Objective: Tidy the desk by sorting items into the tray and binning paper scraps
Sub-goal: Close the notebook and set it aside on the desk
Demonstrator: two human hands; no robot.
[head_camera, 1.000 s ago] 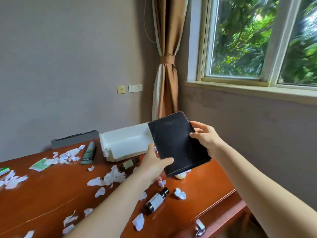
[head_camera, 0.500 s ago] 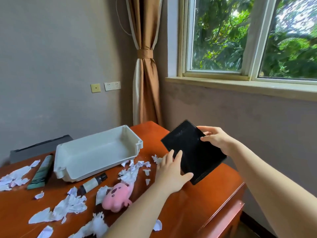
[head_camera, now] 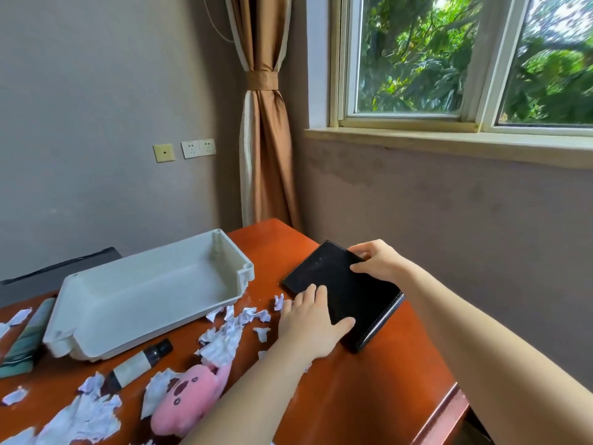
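A black notebook (head_camera: 333, 277) lies flat on the orange-brown desk (head_camera: 369, 399), close to its right edge. My left hand (head_camera: 308, 319) rests on the notebook's near left edge, with the thumb across the cover. My right hand (head_camera: 378, 261) grips its far right edge. Left of the notebook stands a white tray (head_camera: 144, 268) with nothing in it. Torn white paper scraps (head_camera: 224, 338) are strewn between the tray and my left hand, and more lie at the lower left.
A pink plush toy (head_camera: 189, 399) and a small dark-capped bottle (head_camera: 134, 367) lie in front of the tray. A green striped tube (head_camera: 25, 342) lies to the tray's left, and a dark grey box (head_camera: 57, 274) sits behind it. The desk's right edge drops off beside the wall.
The notebook has come down from mid-air onto the desk, right of the tray. Both hands followed it down and stay on it. The view has swung left and down.
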